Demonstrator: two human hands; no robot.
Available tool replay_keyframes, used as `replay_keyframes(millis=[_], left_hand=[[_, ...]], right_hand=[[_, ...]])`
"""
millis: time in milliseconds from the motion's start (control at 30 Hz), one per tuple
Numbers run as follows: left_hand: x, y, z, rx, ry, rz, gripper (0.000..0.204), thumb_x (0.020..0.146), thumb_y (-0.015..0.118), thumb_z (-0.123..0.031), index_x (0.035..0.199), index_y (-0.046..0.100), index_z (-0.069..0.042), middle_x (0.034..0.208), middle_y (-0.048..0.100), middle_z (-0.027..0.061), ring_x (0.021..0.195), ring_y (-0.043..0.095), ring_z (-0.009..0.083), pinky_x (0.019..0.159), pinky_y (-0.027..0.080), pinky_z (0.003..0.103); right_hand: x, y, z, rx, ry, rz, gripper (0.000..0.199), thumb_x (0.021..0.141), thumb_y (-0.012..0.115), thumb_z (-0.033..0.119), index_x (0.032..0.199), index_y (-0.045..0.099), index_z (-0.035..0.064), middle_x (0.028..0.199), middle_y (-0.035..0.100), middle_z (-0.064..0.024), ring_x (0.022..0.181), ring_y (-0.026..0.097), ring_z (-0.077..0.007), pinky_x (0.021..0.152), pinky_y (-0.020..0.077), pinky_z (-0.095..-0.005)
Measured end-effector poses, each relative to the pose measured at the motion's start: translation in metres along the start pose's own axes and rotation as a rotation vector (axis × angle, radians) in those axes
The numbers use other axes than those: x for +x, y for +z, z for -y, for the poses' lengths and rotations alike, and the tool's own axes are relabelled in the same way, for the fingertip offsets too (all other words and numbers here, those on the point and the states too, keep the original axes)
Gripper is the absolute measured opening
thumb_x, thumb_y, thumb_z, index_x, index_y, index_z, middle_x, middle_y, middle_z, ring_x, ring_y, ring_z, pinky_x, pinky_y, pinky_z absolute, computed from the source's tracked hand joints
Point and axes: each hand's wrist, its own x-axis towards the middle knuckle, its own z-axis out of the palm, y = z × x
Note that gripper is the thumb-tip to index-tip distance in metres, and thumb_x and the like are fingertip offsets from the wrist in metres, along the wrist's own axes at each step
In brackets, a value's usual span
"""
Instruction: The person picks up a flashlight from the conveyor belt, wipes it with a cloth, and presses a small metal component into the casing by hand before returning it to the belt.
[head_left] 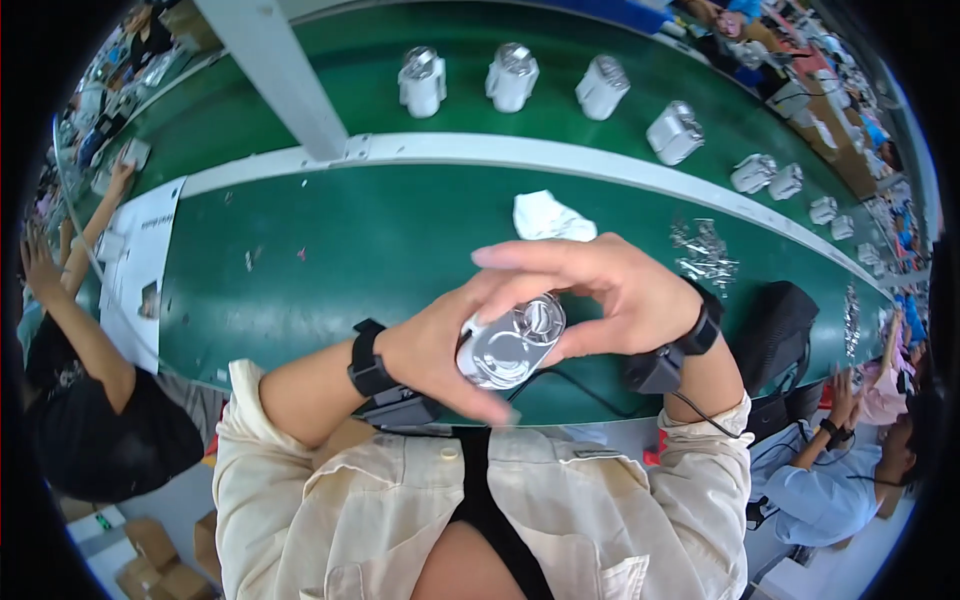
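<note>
Metal part [511, 345], silvery and rounded with a ring-shaped fitting at its upper end, sits between both hands above the near edge of the table [400, 240], close to the person's chest. Left hand [440, 350] cups it from below and from the left, thumb running under it. Right hand [610, 295] closes over it from above and the right, index finger stretched across the top. Judgement: the 2-handed grip keeps the smooth part from slipping and turns its ring end up toward the eyes. Both hands are clamped on the part; neither is free.

Each wrist carries a black band [368, 360], and a cable runs from the right one along the table edge.

On the green table beyond the hands lie a crumpled white cloth [550, 217] and a scatter of small silver pieces [705, 252]. A white rail [560, 155] separates this surface from a green belt [330, 50] behind it, where 4 white units [511, 76] with metal tops stand in a row, with smaller ones further right. A white post [280, 75] rises across the belt on the left. Paper sheets [140, 260] lie on the table's far left.

Other people work at both sides; a neighbour's arm [70, 310] reaches in at left. Nothing stands between the hands and the table.
</note>
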Motion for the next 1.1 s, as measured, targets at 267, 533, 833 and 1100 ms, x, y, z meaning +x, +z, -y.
replay_keyframes(millis=[267, 533, 833, 1100], left_hand=[[-0.007, 0.007, 0.008, 0.519, -0.167, -0.702, 0.089, 0.056, 0.088, -0.019, 0.131, 0.042, -0.005, 0.112, 0.059, 0.0116, 0.101, 0.059, 0.0289, 0.086, 0.049, 0.037], [-0.007, 0.007, 0.018, 0.747, -0.086, -0.549, 0.087, 0.058, 0.091, -0.02, 0.128, 0.043, -0.003, 0.114, 0.057, 0.0117, 0.097, 0.061, 0.0211, 0.082, 0.049, 0.032], [-0.005, 0.011, 0.024, 0.539, -0.036, -0.451, 0.087, 0.056, 0.092, -0.021, 0.126, 0.044, -0.003, 0.112, 0.059, 0.011, 0.096, 0.062, 0.0205, 0.08, 0.05, 0.031], [-0.005, 0.013, 0.024, 0.533, -0.067, -0.468, 0.084, 0.057, 0.091, -0.02, 0.125, 0.045, -0.004, 0.106, 0.062, 0.0097, 0.09, 0.063, 0.0187, 0.079, 0.049, 0.03]], right_hand=[[0.008, 0.032, -0.021, -0.239, -0.022, -0.549, 0.046, 0.074, 0.077, 0.002, 0.117, 0.058, -0.0015, 0.103, 0.061, -0.0082, 0.097, 0.06, -0.0176, 0.087, 0.0467, -0.0304], [0.012, 0.032, -0.029, -0.559, 0.002, -0.562, 0.013, 0.079, 0.073, 0.001, 0.09, 0.066, -0.0009, 0.087, 0.063, -0.0064, 0.076, 0.058, -0.0128, 0.066, 0.0458, -0.0255], [0.004, 0.017, -0.039, -0.437, -0.072, -0.457, 0.008, 0.078, 0.072, 0.001, 0.086, 0.069, -0.001, 0.079, 0.064, -0.0101, 0.066, 0.06, -0.0193, 0.06, 0.0464, -0.0279], [0.005, 0.024, -0.039, -0.988, -0.39, -0.445, 0.025, 0.068, 0.074, 0.002, 0.091, 0.068, -0.0045, 0.077, 0.061, -0.0108, 0.06, 0.057, -0.0241, 0.053, 0.0444, -0.0322]])
